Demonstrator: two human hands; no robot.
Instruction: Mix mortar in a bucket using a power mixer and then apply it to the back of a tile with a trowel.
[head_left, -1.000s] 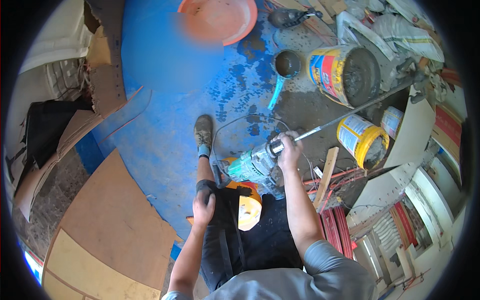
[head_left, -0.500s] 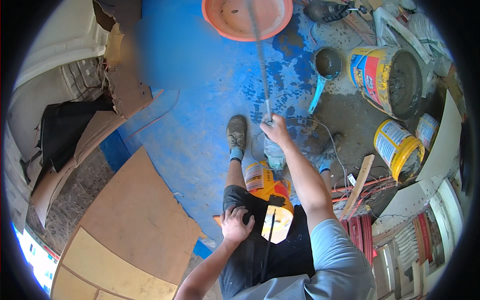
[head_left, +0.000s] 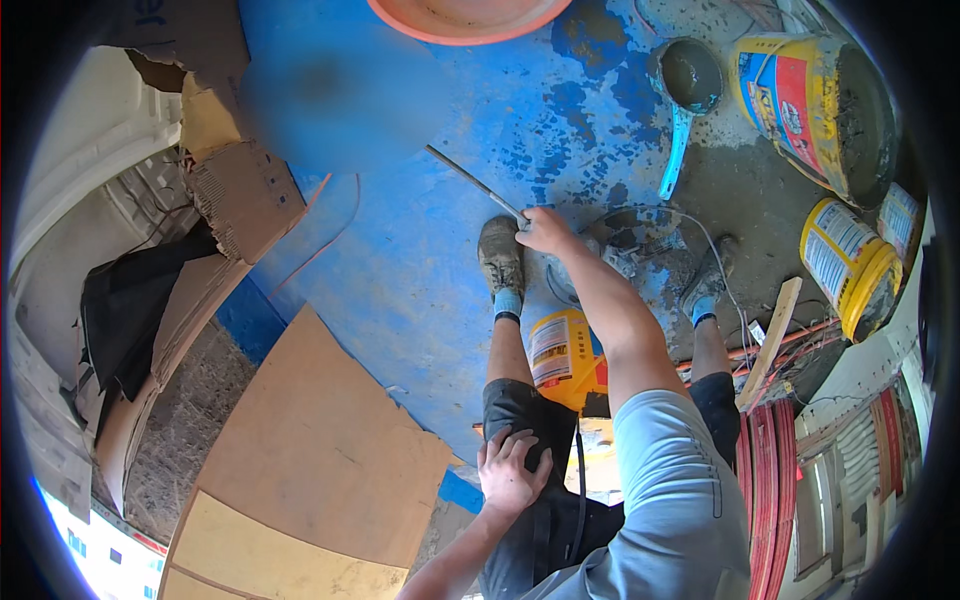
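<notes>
The largest area is taken up by the blue floor (head_left: 420, 250), and one broad brown board (head_left: 330, 430) is seen at lower left. One power tool (head_left: 618, 260) is mostly hidden behind the right forearm, on the floor side between the two shoes (head_left: 503, 258); its long metal rod (head_left: 470, 180) is pointed up and left, the far end reaching a blurred patch. Weight is judged to lie in the body, with the rod stiff, hardly fragile, and slippery if wet with mud; a firm hold is best taken near the body, with the body's handle supported.

One orange basin (head_left: 470, 28) is cut off by the top edge. Four buckets are counted: a large muddy yellow bucket (head_left: 790, 105), a yellow bucket between the legs (head_left: 560, 350), a smaller yellow bucket (head_left: 845, 265) and a pale bucket (head_left: 902, 225). One turquoise-handled dipper (head_left: 676, 150) is seen, and one loop of thin cable (head_left: 732, 290).

The right hand (head_left: 545, 231) is closed around the rod's near end. The left hand (head_left: 513, 472) is rested, fingers spread, on the left knee; nothing is seen held.
</notes>
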